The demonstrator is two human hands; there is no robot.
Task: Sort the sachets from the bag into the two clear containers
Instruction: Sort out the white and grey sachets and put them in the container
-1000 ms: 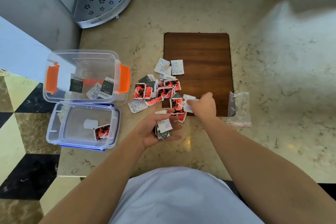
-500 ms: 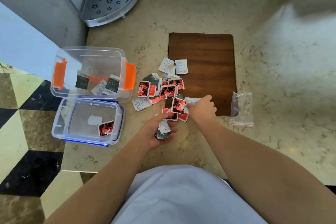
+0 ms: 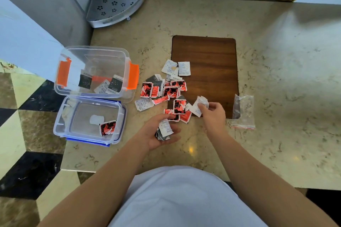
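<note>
At frame centre, the right hand (image 3: 214, 114) pinches a white paper sachet (image 3: 198, 106) beside scattered red and white sachets (image 3: 166, 90). The left hand (image 3: 158, 132) cups a small sachet stack (image 3: 165, 129). Two clear plastic containers (image 3: 96, 96) sit left, an empty clear bag (image 3: 243, 110) right.

Red-and-black and white sachets (image 3: 167, 89) lie scattered across the counter and the board's edge. The orange-latched clear container (image 3: 96, 72) holds dark and white sachets; the blue-trimmed clear container (image 3: 88, 119) just in front of it holds one red sachet (image 3: 108, 127). The emptied clear bag (image 3: 243, 111) lies flat to the right.
</note>
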